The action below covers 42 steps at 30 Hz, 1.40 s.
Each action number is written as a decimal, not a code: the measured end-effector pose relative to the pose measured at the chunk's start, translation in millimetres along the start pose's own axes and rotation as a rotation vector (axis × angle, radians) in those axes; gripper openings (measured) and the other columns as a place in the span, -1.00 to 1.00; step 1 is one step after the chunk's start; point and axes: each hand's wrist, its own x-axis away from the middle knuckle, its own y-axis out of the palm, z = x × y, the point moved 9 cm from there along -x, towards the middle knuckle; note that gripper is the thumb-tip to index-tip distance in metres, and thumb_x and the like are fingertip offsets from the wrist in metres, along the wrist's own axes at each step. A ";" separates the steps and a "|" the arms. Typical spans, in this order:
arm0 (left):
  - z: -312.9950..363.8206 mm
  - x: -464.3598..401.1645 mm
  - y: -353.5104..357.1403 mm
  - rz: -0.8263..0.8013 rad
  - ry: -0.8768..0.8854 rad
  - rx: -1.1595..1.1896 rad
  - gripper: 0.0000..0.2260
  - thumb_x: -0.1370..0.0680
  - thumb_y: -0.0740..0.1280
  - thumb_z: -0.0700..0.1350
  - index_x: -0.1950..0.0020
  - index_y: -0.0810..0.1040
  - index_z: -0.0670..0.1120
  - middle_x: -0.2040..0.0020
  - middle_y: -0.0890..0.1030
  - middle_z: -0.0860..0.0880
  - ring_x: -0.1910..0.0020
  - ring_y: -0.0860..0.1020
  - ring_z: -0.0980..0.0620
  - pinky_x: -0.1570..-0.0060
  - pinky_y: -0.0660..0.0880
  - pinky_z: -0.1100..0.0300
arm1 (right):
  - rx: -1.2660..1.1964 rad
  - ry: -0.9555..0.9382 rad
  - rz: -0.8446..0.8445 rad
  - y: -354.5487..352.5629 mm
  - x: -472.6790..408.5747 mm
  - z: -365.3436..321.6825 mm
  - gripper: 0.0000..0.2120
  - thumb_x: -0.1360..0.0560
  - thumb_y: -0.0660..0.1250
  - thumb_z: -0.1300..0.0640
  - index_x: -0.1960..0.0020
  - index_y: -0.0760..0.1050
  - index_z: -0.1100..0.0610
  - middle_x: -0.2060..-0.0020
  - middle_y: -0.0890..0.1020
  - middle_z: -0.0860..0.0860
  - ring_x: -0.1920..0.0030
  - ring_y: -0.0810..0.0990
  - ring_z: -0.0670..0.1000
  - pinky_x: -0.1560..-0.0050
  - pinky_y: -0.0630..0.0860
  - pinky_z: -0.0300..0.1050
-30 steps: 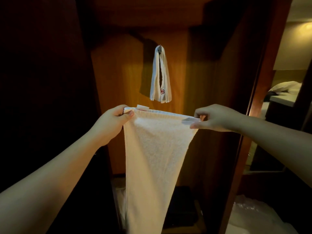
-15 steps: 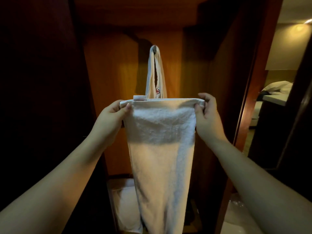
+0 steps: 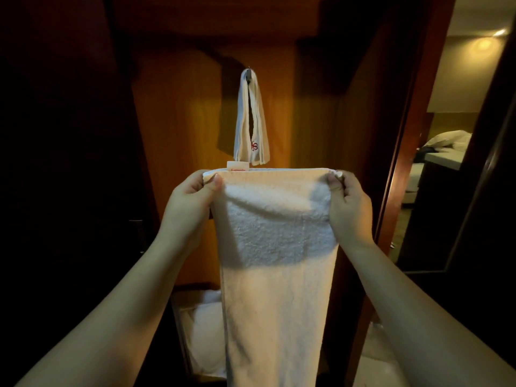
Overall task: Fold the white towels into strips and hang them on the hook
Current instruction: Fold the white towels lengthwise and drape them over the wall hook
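In the head view we pinch the white towel (image 3: 275,247) by its top corners, left hand (image 3: 190,202) and right hand (image 3: 349,205) level, long axis hanging down, directly below the hook (image 3: 248,75), which carries a folded towel (image 3: 251,127).

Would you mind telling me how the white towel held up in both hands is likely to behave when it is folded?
Probably floppy: the towel sags between the left hand and right hand and hangs limp below. Its looped pile looks unlikely to slip. It likely creases easily, like the hung towel on the hook.
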 end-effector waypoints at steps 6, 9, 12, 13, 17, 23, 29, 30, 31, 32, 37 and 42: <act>-17.8 8.1 0.4 -0.007 -0.103 0.024 -0.83 -0.58 0.31 0.01 0.04 0.71 0.08 0.09 0.71 0.00 0.16 0.67 0.05 0.23 0.59 0.17 | 0.082 -0.031 -0.043 -5.6 10.6 3.1 -0.69 -0.63 0.12 -0.24 0.19 0.40 -0.12 0.43 0.46 -0.13 0.45 0.42 -0.19 0.51 0.32 -0.30; -24.0 13.2 3.3 -0.008 -0.123 0.034 -0.83 -0.55 0.31 0.04 0.05 0.71 0.08 0.09 0.72 -0.01 0.17 0.68 0.04 0.27 0.60 0.19 | 0.014 0.040 -0.010 -11.8 20.1 6.5 -0.64 -0.57 0.12 -0.32 0.20 0.43 -0.10 0.39 0.51 -0.19 0.44 0.44 -0.20 0.50 0.32 -0.35; -31.1 17.2 1.6 0.021 -0.164 0.083 -0.81 -0.57 0.31 0.01 0.03 0.72 0.04 0.08 0.73 -0.05 0.16 0.69 0.01 0.27 0.61 0.18 | -0.063 0.151 -0.005 -14.6 25.9 11.7 -0.68 -0.55 0.24 -0.28 0.19 0.51 -0.07 0.32 0.61 -0.18 0.38 0.54 -0.25 0.47 0.40 -0.42; -34.1 18.0 0.9 0.028 -0.192 0.100 -0.81 -0.56 0.31 0.01 0.02 0.72 0.03 0.06 0.73 -0.07 0.14 0.70 -0.02 0.23 0.62 0.15 | -0.145 0.211 -0.075 -9.0 26.8 17.9 -0.75 -0.55 0.30 -0.22 0.13 0.56 -0.07 0.28 0.65 -0.16 0.33 0.59 -0.25 0.43 0.45 -0.42; -44.5 22.4 3.6 0.012 -0.259 0.124 -0.79 -0.51 0.34 0.01 0.01 0.73 -0.02 0.04 0.73 -0.14 0.13 0.69 -0.08 0.19 0.60 0.11 | -0.703 0.611 -0.604 26.1 56.5 36.1 -0.40 -0.26 0.63 -0.11 -0.17 0.62 0.17 -0.02 0.71 0.16 0.00 0.72 0.11 0.06 0.65 -0.01; -55.6 32.0 -0.1 -0.015 -0.270 0.067 -0.80 -0.51 0.34 0.01 0.00 0.73 0.01 0.04 0.73 -0.12 0.12 0.69 -0.06 0.17 0.59 0.09 | -0.771 0.750 -0.780 29.8 77.0 55.9 -0.50 -0.42 0.53 -0.14 -0.23 0.64 0.14 -0.25 0.61 0.23 -0.29 0.58 0.20 -0.14 0.59 -0.01; -67.1 35.5 -11.0 0.025 -0.310 0.113 -0.79 -0.53 0.33 0.01 -0.03 0.73 0.00 -0.05 0.72 -0.12 -0.02 0.70 -0.12 0.07 0.63 0.03 | -0.922 0.789 -0.677 39.1 80.0 56.8 -0.54 -0.58 0.38 -0.09 -0.35 0.55 0.18 -0.36 0.52 0.23 -0.40 0.48 0.21 -0.25 0.53 0.08; -72.3 36.4 -12.9 0.041 -0.334 0.115 -0.78 -0.53 0.33 0.00 -0.03 0.73 -0.02 -0.06 0.72 -0.13 -0.03 0.69 -0.15 0.01 0.61 -0.03 | -0.910 0.813 -0.673 41.7 82.3 57.2 -0.54 -0.54 0.42 -0.08 -0.32 0.57 0.18 -0.35 0.54 0.22 -0.38 0.51 0.21 -0.21 0.55 0.08; -78.2 38.3 -14.1 0.053 -0.360 0.111 -0.79 -0.54 0.33 -0.02 -0.03 0.74 -0.03 -0.06 0.72 -0.14 -0.04 0.68 -0.16 -0.07 0.58 -0.08 | -0.887 0.845 -0.661 44.3 85.2 59.8 -0.54 -0.49 0.47 -0.08 -0.28 0.61 0.17 -0.32 0.57 0.20 -0.34 0.54 0.20 -0.17 0.58 0.07; -85.1 40.9 -14.4 0.066 -0.386 0.099 -0.79 -0.56 0.32 -0.03 -0.01 0.74 -0.03 -0.05 0.72 -0.14 -0.04 0.68 -0.17 -0.10 0.53 -0.10 | -0.854 0.878 -0.634 46.1 88.2 64.0 -0.55 -0.45 0.49 -0.09 -0.23 0.64 0.15 -0.29 0.60 0.19 -0.30 0.58 0.19 -0.14 0.60 0.07; -126.4 70.4 -13.3 0.237 -0.514 -0.005 -0.77 -0.63 0.25 -0.05 0.00 0.71 -0.03 0.07 0.74 -0.04 0.02 0.70 -0.12 0.06 0.63 -0.05 | -0.526 1.006 -0.432 51.3 110.8 90.8 -0.62 -0.54 0.39 -0.09 -0.18 0.62 0.19 -0.06 0.72 0.13 -0.06 0.71 0.15 -0.27 0.53 0.17; -141.7 117.7 -4.2 0.514 -0.494 0.025 -0.76 -0.66 0.21 -0.08 0.04 0.66 -0.01 0.06 0.72 -0.09 0.10 0.66 -0.10 0.11 0.55 0.05 | -0.254 1.038 -0.280 57.8 160.1 88.0 -0.54 -0.57 0.28 -0.25 -0.18 0.58 0.11 0.01 0.72 0.13 -0.03 0.70 0.14 -0.20 0.59 0.19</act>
